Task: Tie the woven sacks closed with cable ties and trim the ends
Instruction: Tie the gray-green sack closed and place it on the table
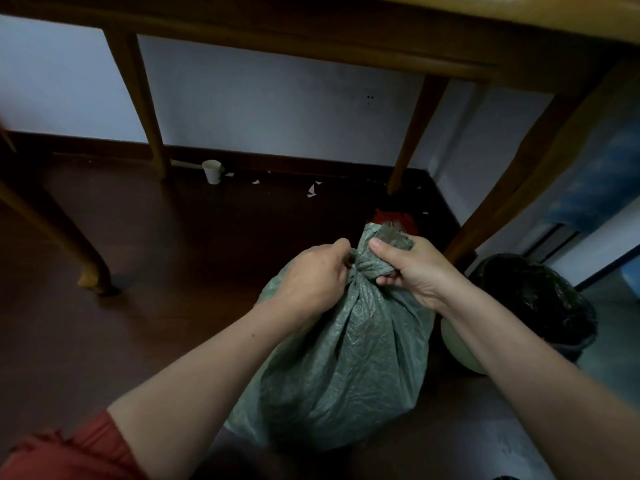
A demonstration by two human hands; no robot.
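Woven sack (346,358), green, upright on floor (138,254) beside a table leg (519,188): right hand (412,271) clenched round its gathered neck, left hand (311,275) pinching just below, cable tie not discernible; risk: neck springs open if either grip slackens before cinching.

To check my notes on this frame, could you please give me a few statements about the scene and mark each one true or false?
1. The right hand grips the gathered neck of the green sack. True.
2. A white paper cup stands on the floor near the wall. True.
3. The left hand rests flat on the floor. False: its fingers curl in at the sack's neck.
4. The sack lies on a chair. False: it stands on the floor, below the wooden table.
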